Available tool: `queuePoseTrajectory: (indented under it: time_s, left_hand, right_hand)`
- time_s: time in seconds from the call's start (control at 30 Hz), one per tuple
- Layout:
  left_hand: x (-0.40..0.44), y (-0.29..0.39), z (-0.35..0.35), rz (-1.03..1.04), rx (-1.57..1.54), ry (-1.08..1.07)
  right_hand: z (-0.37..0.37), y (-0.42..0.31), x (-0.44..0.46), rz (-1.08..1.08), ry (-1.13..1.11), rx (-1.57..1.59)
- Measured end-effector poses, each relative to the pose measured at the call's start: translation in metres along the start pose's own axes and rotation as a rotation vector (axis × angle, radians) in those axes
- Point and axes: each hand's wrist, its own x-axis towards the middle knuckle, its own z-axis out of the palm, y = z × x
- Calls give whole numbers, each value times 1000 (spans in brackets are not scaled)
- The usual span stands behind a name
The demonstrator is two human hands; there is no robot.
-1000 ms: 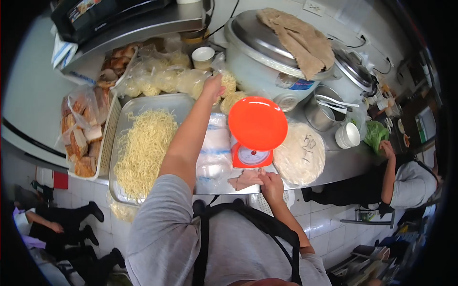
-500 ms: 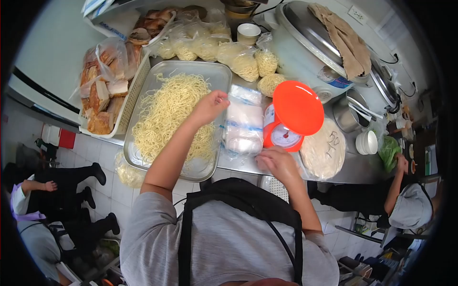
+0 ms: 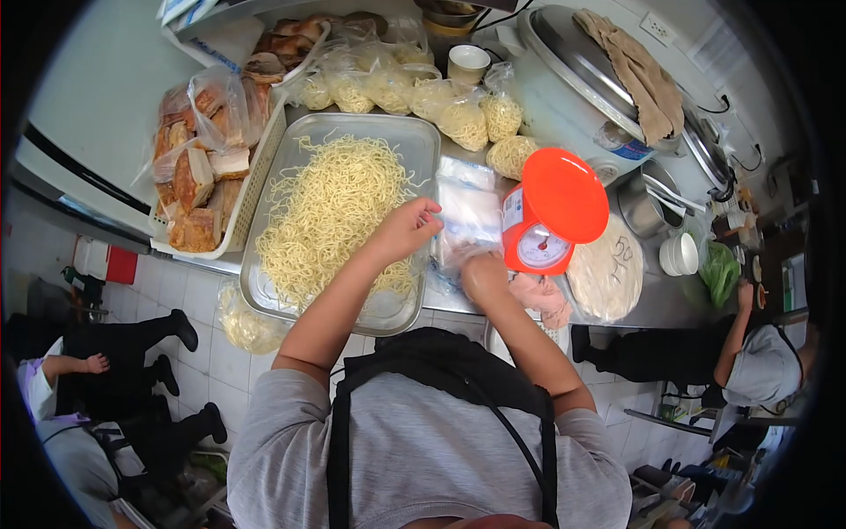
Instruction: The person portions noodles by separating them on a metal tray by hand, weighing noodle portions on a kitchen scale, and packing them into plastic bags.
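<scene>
A: Starting wide, with the steel counter (image 3: 648, 309). Find the metal tray (image 3: 421, 145) to its left, reaching the front edge.

B: Inside that tray, see loose noodles (image 3: 339, 212), heaped well short of the near right corner!

A: Now slide right to the orange scale (image 3: 564, 196), close to the counter's front edge.

B: And between scale and tray's right edge, spot the stack of plastic bags (image 3: 467, 207), right by the front edge too.

A: And the work in hand? Looks like handling those bags. Probably calls for a light pinch on thin plastic.

B: To the grips, then! On the left hand (image 3: 410, 227), loosely half-curled, apparently holding nothing, over the tray's right edge, just beside the bags.

A: And on the right hand (image 3: 486, 275), down at the stack's near end, seemingly touching plastic. No telling how wide or narrow, with fingertips hidden.
</scene>
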Motion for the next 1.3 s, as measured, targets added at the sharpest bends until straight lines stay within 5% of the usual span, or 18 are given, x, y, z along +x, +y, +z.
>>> queuePoseTrajectory:
  time_s: [0.13,0.2,0.33,0.7,0.8,1.3]
  left_hand:
    - [0,2,10,-6,13,-42]
    - [-3,9,17,182,115,-101]
    - [-14,8,51,528,563,-120]
    - [19,-28,89,249,379,54]
    - [19,-24,82,131,182,22]
    - [15,-14,67,-39,-119,52]
  right_hand:
    - [-19,2,4,30,66,26]
    - [-25,1,4,5,250,98]
    - [-43,-2,-5,0,159,138]
    - [-64,10,-17,157,323,696]
    - [-68,16,-24,115,470,489]
    - [-58,38,-26,128,346,564]
